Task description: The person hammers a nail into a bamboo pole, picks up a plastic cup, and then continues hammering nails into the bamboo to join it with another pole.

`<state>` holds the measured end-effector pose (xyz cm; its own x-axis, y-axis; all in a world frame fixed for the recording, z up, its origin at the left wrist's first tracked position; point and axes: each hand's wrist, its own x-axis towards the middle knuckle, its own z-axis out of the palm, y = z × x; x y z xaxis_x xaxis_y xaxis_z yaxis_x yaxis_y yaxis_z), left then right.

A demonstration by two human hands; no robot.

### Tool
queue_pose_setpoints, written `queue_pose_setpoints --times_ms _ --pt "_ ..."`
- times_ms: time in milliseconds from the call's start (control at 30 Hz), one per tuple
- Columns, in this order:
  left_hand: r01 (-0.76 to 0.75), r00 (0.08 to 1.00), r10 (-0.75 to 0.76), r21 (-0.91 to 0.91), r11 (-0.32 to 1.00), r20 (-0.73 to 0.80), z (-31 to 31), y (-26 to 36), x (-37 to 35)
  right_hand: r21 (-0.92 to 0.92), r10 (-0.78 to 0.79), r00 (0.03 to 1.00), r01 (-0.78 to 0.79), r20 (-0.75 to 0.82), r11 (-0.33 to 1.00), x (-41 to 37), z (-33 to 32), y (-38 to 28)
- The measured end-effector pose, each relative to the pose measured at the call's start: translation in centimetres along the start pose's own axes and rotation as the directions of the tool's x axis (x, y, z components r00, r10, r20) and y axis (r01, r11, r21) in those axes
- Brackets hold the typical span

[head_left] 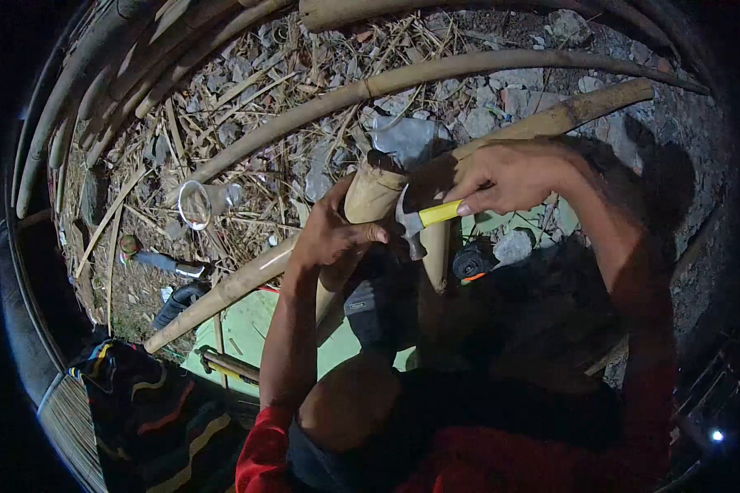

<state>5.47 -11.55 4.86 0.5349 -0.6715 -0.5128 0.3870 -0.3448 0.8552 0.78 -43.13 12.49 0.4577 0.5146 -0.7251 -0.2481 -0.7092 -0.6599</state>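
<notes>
My left hand (333, 234) is wrapped around a short, thick bamboo tube (374, 191) that stands tilted, its cut upper end uncovered. In my right hand (506, 177) is a claw hammer (437, 214), gripped by its yellow handle. The metal hammer head sits close beside the bamboo tube, right by my left fingertips. Behind my right hand a thicker bamboo pole (588, 108) runs up to the right. Another bamboo length (242, 283) slants down to the left behind my left wrist.
A long curved bamboo pole (460, 64) crosses the rubble-strewn ground. More poles (99, 78) are stacked upper left. A clear plastic cup (195, 205) and a knife-like tool (166, 262) lie left. A yellow-and-black tool (232, 367) rests on a pale green sheet (251, 324).
</notes>
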Motion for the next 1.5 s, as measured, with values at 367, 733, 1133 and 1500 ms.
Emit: queue_pose_setpoints --times_ms 367,733,1133,1500 --pt "-0.122 0.989 0.131 0.131 0.984 -0.063 0.6 -1.6 0.1 0.108 0.054 0.965 -0.027 -0.256 0.994 -2.0 5.3 2.6" --pt "-0.127 0.95 0.164 0.152 0.98 -0.265 -0.2 -2.3 -0.9 0.276 -0.04 0.701 0.332 -0.712 0.902 1.4 16.4 1.4" --pt "0.042 0.91 0.278 0.735 0.676 -0.308 1.4 -5.6 -9.8 -0.037 0.047 0.967 -0.058 -0.25 0.998 -1.8 5.5 -2.0" --pt "0.253 0.876 0.12 0.656 0.711 -0.468 3.1 -7.0 -9.9 -0.155 -0.046 0.999 0.045 0.002 0.987 1.6 -1.0 -1.1"
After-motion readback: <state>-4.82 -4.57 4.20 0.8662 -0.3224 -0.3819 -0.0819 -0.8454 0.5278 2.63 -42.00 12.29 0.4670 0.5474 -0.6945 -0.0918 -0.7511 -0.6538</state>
